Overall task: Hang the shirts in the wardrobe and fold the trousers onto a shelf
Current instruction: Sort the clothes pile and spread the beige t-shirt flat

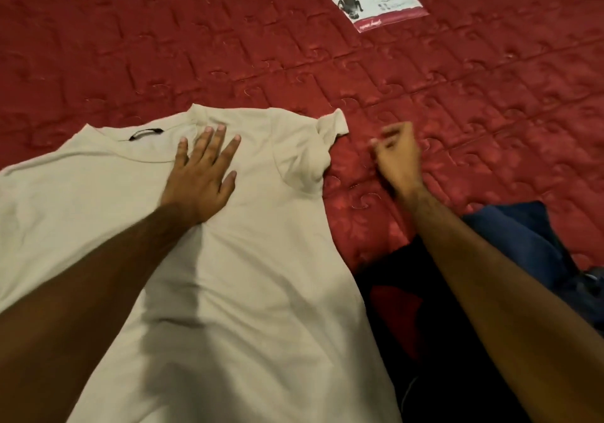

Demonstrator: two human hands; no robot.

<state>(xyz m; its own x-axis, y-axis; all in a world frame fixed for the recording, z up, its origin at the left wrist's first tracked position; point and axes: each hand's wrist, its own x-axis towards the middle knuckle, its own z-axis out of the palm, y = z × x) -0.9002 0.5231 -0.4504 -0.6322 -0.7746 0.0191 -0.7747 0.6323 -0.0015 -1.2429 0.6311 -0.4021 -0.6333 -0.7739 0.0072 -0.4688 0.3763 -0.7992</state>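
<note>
We note the cream T-shirt spread face-up on the red quilted mattress, neck away from us, hem running out of frame towards us. Our left hand lies flat on the chest panel, fingers straight and splayed, pressing the cloth down and grasping nothing. The collar with its black neck label sits just beyond and left of those fingertips. Beyond and right of that pressing palm, the short sleeve is bunched and creased at the shoulder.

Our right hand is off the shirt, over bare mattress to the right of the sleeve. It is blurred; the fingers appear curled in and we see nothing held, so we judge it clenched on nothing.

Near our right forearm lie a dark garment and blue fabric, type not determinable. A printed mattress label lies well beyond both hands. No hanger or wardrobe is in view.

Assessment: the shirt is being smoothed before hanging. To do this well, we would keep the left palm anchoring the chest, draw the crumpled sleeve outward until flat, then lift at both shoulders so the collar stays open for a hanger
</note>
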